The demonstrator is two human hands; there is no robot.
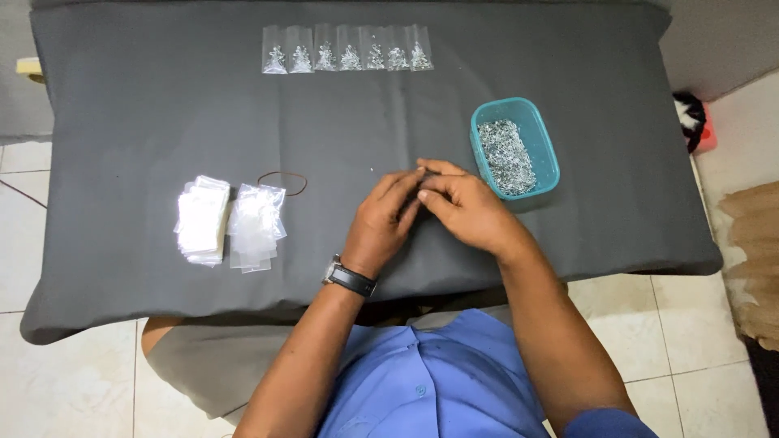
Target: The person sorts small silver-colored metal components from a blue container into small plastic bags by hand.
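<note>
My left hand (383, 217) and my right hand (464, 207) meet over the middle of a dark grey cloth (130, 122) covering the table. Their fingertips pinch together around something small that I cannot make out. A teal plastic tub (552, 158) full of small silvery metal pieces (505, 156) stands just right of my right hand. Along the far edge lies a row of several small clear bags (347, 49), each with a little heap of metal pieces inside. Two stacks of empty clear bags (231, 223) lie to the left of my left hand.
A brown rubber band (283, 182) lies on the cloth beside the empty bags. White floor tiles surround the table. A brown mat (755, 259) lies on the floor at the right, with a red and black object (694, 122) near the table's right end.
</note>
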